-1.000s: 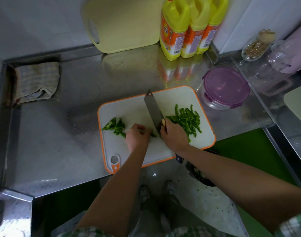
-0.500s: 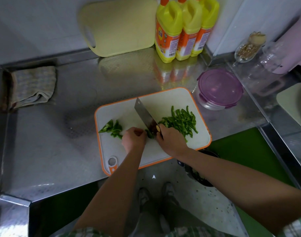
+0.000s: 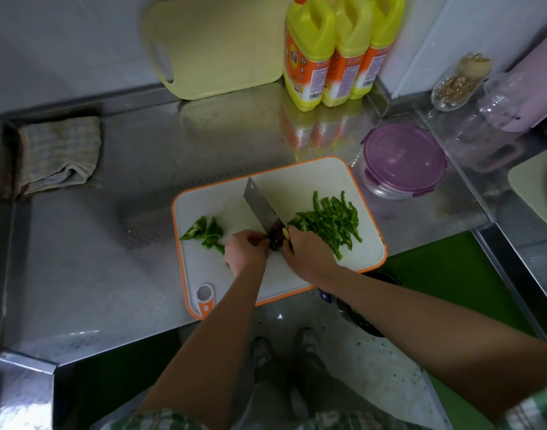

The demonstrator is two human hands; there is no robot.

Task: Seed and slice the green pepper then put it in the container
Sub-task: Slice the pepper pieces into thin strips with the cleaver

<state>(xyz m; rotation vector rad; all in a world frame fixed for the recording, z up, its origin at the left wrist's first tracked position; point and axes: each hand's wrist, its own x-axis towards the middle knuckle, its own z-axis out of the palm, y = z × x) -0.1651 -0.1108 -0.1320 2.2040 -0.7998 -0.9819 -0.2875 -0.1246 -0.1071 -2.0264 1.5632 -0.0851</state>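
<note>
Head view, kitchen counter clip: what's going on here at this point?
A person is slicing green pepper on a white cutting board with an orange rim set on a steel counter. The right hand grips a broad cleaver, while the left hand pins a small pepper piece beside the blade. A pile of cut green strips lies right of the blade; larger uncut green pieces wait at left. The round clear container with a purple lid sits closed.

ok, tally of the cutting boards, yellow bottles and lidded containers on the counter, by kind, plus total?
Cutting boards: 2, the white orange-rimmed board in use and the yellow board leaning on the wall
Yellow bottles: 3
Purple-lidded container: 1
Total: 6
</note>
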